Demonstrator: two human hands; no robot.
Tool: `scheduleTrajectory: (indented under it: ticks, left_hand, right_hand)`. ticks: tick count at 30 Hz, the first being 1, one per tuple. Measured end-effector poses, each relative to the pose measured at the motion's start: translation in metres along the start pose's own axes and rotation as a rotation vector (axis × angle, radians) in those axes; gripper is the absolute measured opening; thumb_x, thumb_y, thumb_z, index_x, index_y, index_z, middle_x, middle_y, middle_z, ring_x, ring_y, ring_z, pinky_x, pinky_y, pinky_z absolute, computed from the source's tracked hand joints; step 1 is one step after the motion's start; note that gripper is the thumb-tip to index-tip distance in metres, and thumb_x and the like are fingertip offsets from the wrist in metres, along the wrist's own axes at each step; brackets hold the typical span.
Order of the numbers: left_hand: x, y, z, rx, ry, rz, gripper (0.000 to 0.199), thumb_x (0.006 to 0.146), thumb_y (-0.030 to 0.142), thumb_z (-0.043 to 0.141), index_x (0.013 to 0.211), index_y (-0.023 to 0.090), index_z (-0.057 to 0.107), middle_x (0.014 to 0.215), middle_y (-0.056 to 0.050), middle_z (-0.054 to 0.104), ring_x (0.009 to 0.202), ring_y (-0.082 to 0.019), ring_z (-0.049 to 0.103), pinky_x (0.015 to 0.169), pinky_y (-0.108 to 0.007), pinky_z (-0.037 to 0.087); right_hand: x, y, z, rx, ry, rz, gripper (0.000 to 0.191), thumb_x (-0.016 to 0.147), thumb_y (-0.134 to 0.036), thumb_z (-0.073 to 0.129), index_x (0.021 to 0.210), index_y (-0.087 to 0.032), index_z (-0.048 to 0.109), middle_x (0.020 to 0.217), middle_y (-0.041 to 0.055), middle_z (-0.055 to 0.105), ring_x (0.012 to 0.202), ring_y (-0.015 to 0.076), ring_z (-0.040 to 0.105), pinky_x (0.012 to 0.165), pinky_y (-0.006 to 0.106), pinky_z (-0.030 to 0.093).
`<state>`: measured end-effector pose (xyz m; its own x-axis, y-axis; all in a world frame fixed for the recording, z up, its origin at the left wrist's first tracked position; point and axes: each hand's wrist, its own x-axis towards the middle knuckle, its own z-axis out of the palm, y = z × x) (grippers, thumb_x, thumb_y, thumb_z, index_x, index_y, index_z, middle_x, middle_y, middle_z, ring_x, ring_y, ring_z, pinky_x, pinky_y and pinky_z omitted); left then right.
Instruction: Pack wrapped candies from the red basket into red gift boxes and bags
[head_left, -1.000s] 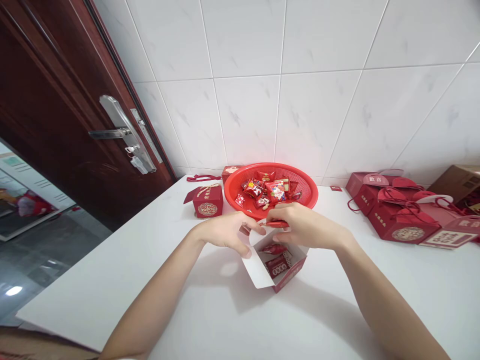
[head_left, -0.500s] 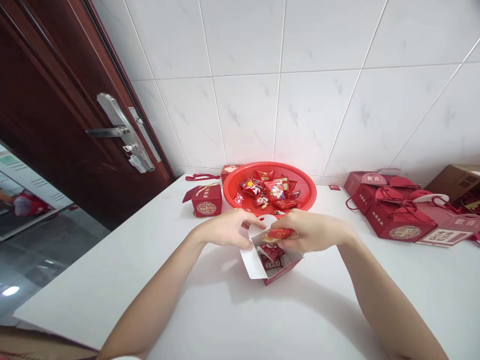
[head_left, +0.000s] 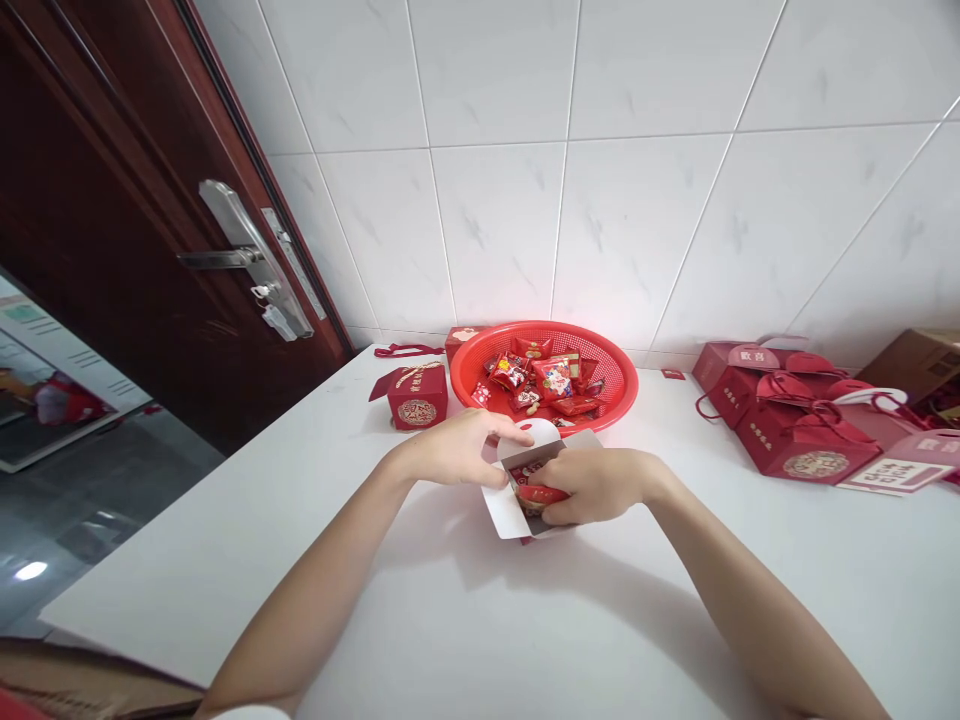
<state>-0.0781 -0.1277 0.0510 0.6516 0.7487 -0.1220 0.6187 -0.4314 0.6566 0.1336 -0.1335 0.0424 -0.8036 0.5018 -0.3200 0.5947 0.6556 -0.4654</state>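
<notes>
A small open candy box (head_left: pixel 505 514), red outside and white inside, stands on the white table (head_left: pixel 420 620) in front of me. My left hand (head_left: pixel 461 450) grips its left side and flap between thumb and fingers. Dipped into the box's mouth is my right hand (head_left: pixel 600 484), its fingers closed on a red wrapped packet (head_left: pixel 541 493). Other dark red wrapped sweets lie under it, partly hidden by my fingers. Just behind the box, a red plastic basket (head_left: pixel 624 400) holds several wrapped candies (head_left: pixel 553 378).
A closed red box (head_left: pixel 418 398) stands left of the basket, with a red ribbon (head_left: pixel 409 350) behind it. Several red gift boxes (head_left: pixel 799 430) cluster at the right, near a brown cardboard box (head_left: pixel 911 370). A tiled wall backs the table; a dark wooden door (head_left: pixel 142 200) is at left.
My right hand has moved down and left, carrying the red packet from above the box into it. My left hand stays at the box's left side. The view has shifted slightly.
</notes>
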Motion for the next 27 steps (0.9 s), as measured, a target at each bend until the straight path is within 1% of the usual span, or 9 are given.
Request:
scheduleTrajectory:
  ticks: [4,7,10,12,15,17,21,24,27]
  left_hand:
    - [0.001,-0.001,0.002,0.006,0.003,0.051,0.057,0.066,0.017,0.067,0.123,0.021,0.072,0.11,-0.004,0.072,0.1,-0.026,0.063,0.079,-0.03,0.046]
    - [0.001,-0.001,0.004,0.006,0.014,0.057,0.062,0.065,0.015,0.066,0.126,0.021,0.07,0.116,-0.006,0.07,0.104,-0.027,0.063,0.078,-0.029,0.047]
    - [0.001,-0.001,0.005,0.03,0.031,0.031,0.065,0.064,0.013,0.065,0.129,0.021,0.069,0.119,-0.007,0.07,0.105,-0.027,0.063,0.077,-0.029,0.047]
    - [0.0,-0.001,0.005,0.039,0.034,0.027,0.065,0.064,0.013,0.063,0.129,0.022,0.069,0.119,-0.006,0.07,0.105,-0.027,0.063,0.077,-0.029,0.047]
    - [0.0,-0.002,0.006,0.031,0.02,0.031,0.068,0.065,0.014,0.063,0.133,0.023,0.067,0.116,-0.005,0.07,0.102,-0.025,0.063,0.078,-0.029,0.047]
    - [0.001,-0.001,0.005,0.027,0.016,0.057,0.067,0.066,0.015,0.063,0.133,0.022,0.066,0.111,-0.004,0.071,0.098,-0.024,0.063,0.078,-0.029,0.047]
    - [0.002,0.001,0.004,0.026,0.007,0.112,0.051,0.067,0.013,0.061,0.116,0.019,0.074,0.101,-0.003,0.071,0.093,-0.023,0.063,0.077,-0.028,0.047]
    - [0.004,0.0,0.004,-0.01,-0.017,0.106,0.044,0.067,0.012,0.061,0.109,0.018,0.074,0.102,-0.003,0.072,0.091,-0.023,0.064,0.077,-0.029,0.048]
    - [0.006,-0.003,0.004,-0.055,-0.049,0.114,0.05,0.07,0.012,0.062,0.118,0.021,0.071,0.113,-0.003,0.072,0.1,-0.024,0.063,0.084,-0.03,0.049]
  right_hand:
    - [-0.003,-0.002,-0.006,0.023,-0.097,-0.05,0.022,0.084,-0.022,0.053,0.067,-0.02,0.039,0.071,-0.003,0.051,0.063,0.012,0.047,0.055,0.026,0.033]
    - [0.006,-0.004,0.002,-0.024,-0.181,0.066,0.029,0.082,-0.023,0.054,0.06,-0.021,0.036,0.061,-0.0026,0.047,0.054,0.0123,0.042,0.049,0.028,0.03]
    - [0.017,-0.006,0.014,-0.076,-0.176,0.156,0.031,0.079,-0.022,0.053,0.055,-0.022,0.034,0.056,-0.0018,0.045,0.049,0.0133,0.039,0.046,0.029,0.029]
    - [0.022,-0.007,0.018,-0.09,-0.161,0.168,0.03,0.078,-0.022,0.053,0.055,-0.022,0.035,0.055,-0.0012,0.045,0.049,0.014,0.04,0.046,0.03,0.029]
    - [0.02,-0.006,0.013,-0.09,-0.174,0.148,0.03,0.08,-0.023,0.053,0.056,-0.022,0.035,0.055,-0.0013,0.045,0.049,0.0135,0.04,0.047,0.029,0.029]
    - [0.013,-0.005,0.006,-0.076,-0.127,0.111,0.028,0.081,-0.022,0.053,0.059,-0.021,0.037,0.058,-0.0017,0.046,0.051,0.0125,0.04,0.048,0.028,0.028]
    - [-0.011,0.002,-0.012,0.092,0.108,-0.037,0.011,0.09,-0.022,0.052,0.079,-0.02,0.053,0.07,-0.0018,0.056,0.058,0.0113,0.046,0.053,0.025,0.033]
    - [-0.026,0.008,-0.021,0.306,0.239,-0.138,0.015,0.093,-0.032,0.056,0.09,-0.018,0.058,0.08,0.0,0.061,0.069,0.0129,0.053,0.06,0.025,0.041]
    - [-0.029,0.011,-0.025,0.525,0.352,-0.177,0.025,0.09,-0.039,0.065,0.098,-0.017,0.059,0.085,0.0012,0.064,0.074,0.0142,0.057,0.064,0.026,0.046]
